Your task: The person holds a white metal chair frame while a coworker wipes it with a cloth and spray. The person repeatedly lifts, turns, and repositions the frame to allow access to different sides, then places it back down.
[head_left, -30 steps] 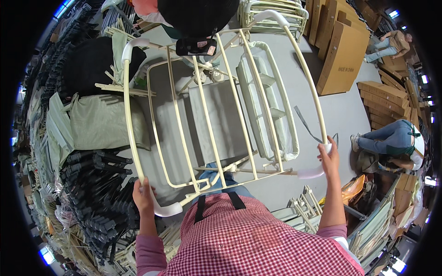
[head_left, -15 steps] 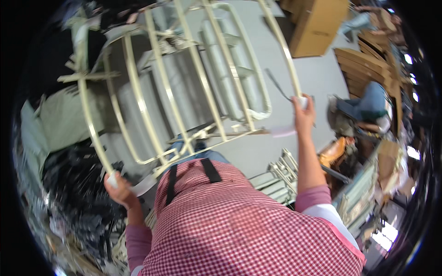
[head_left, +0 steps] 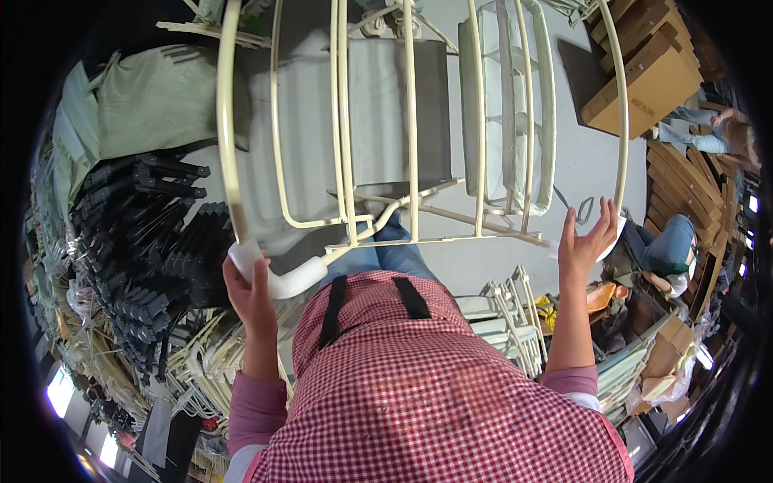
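A cream tubular metal frame (head_left: 411, 121) with several long parallel bars lies ahead of my body, its near crossbar close to my waist. White foam wraps its near corners. At the near left corner, my left hand (head_left: 254, 302) is closed around the foam sleeve (head_left: 291, 278), thumb on the near side. By the near right corner, my right hand (head_left: 586, 245) has its fingers spread and thumb apart, with the palm against or very near the white foam there. Part of that foam is hidden behind the hand.
Black metal parts (head_left: 153, 233) are piled at the left, below a grey-green fabric bundle (head_left: 161, 101). A dark grey panel (head_left: 400, 113) and a pale-green-edged rack (head_left: 547, 121) show beyond the bars. Cardboard boxes (head_left: 644, 80) and a crouching person (head_left: 675, 245) are on the right.
The metal frame has swung from a slant to nearly straight ahead. Both hands have shifted right in the picture, and my right hand has gone from gripping the corner to spread fingers.
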Available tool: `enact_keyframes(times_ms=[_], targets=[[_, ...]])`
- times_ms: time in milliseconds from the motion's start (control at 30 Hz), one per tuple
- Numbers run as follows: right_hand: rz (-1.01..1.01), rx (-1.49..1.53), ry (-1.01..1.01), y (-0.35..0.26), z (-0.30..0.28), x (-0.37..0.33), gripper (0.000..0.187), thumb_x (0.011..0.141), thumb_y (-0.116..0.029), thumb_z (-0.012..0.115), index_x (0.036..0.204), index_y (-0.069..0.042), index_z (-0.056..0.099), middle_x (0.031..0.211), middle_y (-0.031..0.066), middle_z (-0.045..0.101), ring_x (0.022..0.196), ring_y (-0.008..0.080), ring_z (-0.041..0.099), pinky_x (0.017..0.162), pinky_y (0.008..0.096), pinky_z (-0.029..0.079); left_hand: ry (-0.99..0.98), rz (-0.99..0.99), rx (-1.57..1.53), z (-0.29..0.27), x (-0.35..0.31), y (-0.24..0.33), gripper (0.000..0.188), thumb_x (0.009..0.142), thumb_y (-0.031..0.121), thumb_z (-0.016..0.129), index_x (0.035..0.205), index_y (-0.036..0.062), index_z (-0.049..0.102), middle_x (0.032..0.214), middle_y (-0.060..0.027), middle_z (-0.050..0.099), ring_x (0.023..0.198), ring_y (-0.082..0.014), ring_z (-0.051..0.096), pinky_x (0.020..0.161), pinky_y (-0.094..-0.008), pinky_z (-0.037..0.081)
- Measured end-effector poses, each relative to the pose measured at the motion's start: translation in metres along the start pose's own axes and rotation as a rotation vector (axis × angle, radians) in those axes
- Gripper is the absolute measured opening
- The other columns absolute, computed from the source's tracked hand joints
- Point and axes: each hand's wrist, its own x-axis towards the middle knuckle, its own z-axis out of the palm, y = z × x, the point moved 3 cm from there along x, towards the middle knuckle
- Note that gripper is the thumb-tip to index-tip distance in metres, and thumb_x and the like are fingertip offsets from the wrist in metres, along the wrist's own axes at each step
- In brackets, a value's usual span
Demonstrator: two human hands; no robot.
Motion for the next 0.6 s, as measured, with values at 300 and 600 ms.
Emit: enact_keyframes(times_ms=[300, 600], targets=[[0.551, -0.034, -0.066, 0.070, 0.010, 0.016, 0.045, 0.085, -0.026, 0.068, 0.122, -0.008, 0.050, 0.095, 0.0149, 0.066, 0.084, 0.0275, 0.066, 0.074, 0.0355, 0.051, 0.068, 0.041, 0.057, 0.018, 0.005, 0.004, 0.036, 0.087, 0.002, 0.062, 0.119, -0.0012, 0.045, 0.081, -0.0069, 0.056, 0.058, -0.0090, 0.051, 0.049, -0.0213, 0.042], [0.557, -0.140, -0.002, 0.082, 0.024, 0.010, 0.032, 0.082, -0.019, 0.065, 0.111, -0.011, 0.054, 0.089, 0.0135, 0.066, 0.077, 0.0314, 0.066, 0.069, 0.0388, 0.051, 0.027, 0.135, 0.076, 0.013, -0.003, -0.003, 0.035, 0.088, 0.004, 0.054, 0.118, -0.0037, 0.038, 0.074, -0.0091, 0.052, 0.054, -0.0092, 0.042, 0.051, -0.0228, 0.037]])
